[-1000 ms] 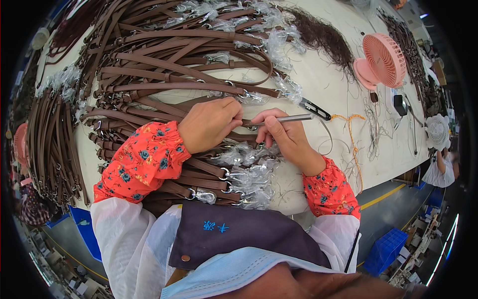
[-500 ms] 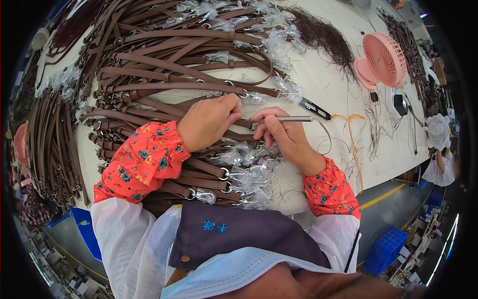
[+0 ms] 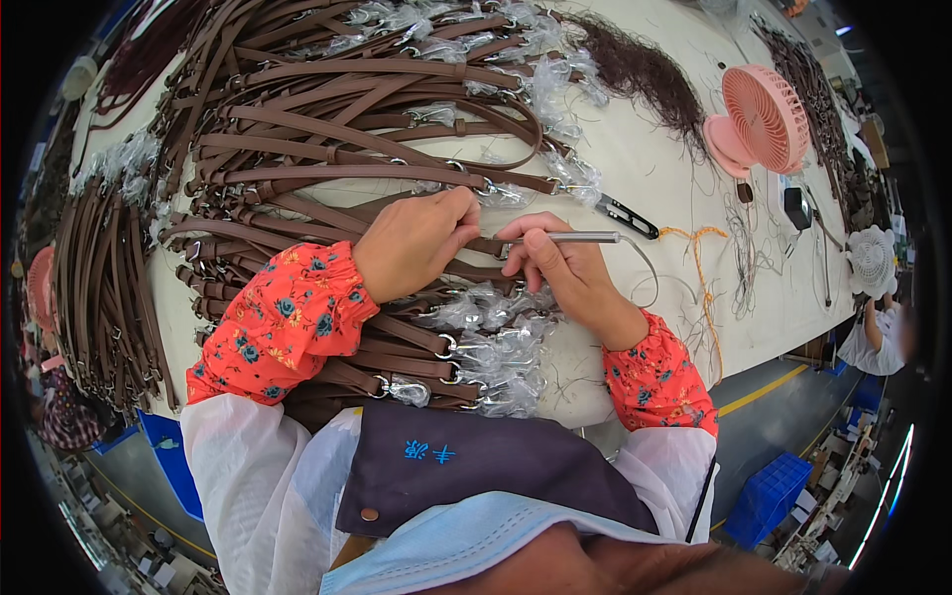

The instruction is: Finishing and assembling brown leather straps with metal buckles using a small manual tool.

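Note:
My right hand (image 3: pixel 563 266) is closed around a slim silver pen-shaped tool (image 3: pixel 585 237), with a thin grey cord curving down from its outer end. The tool lies nearly level, and its inner end is hidden by my fingers. To the left, my left hand (image 3: pixel 415 243) is closed in a pinch; what its fingertips grip is hidden or too small to make out. A brown strap end (image 3: pixel 485 246) shows between the two hands, close to the right fingers. Around them lie many brown straps (image 3: pixel 327 177) with metal clasps, several wrapped in clear plastic (image 3: pixel 486 307).
Black thread snips (image 3: pixel 628 216) lie right of my hands, beside an orange cord (image 3: pixel 706 288). Farther off stand a pink fan (image 3: pixel 762 119) and a heap of dark threads (image 3: pixel 645 79). More straps (image 3: pixel 104 288) hang over the left table edge. A blue crate (image 3: pixel 769 499) sits at lower right.
The silver tool and right fingers have shifted very slightly left. My left hand and the straps look the same.

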`<state>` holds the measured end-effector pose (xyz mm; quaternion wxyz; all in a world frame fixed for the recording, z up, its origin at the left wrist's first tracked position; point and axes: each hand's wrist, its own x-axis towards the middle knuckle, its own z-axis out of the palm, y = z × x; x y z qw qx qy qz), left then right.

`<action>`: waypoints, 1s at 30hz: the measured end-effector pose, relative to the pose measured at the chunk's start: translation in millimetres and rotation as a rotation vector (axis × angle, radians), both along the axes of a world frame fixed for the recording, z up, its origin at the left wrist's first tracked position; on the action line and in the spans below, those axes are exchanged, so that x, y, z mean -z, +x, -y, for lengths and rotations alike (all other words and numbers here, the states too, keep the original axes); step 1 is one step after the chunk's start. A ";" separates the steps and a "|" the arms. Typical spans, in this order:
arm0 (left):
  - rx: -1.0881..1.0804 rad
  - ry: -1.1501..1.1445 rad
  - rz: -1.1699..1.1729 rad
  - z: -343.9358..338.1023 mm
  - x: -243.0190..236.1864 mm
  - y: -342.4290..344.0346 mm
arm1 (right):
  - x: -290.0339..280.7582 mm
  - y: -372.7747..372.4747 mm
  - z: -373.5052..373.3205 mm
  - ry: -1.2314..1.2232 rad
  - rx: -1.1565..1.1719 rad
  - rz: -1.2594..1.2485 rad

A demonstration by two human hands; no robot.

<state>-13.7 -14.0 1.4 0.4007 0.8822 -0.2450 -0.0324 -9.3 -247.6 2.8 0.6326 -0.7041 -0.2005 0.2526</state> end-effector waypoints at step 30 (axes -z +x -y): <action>0.539 0.075 -0.400 -21.6 -24.9 5.2 | 0.0 -6.6 3.9 0.019 -0.121 0.371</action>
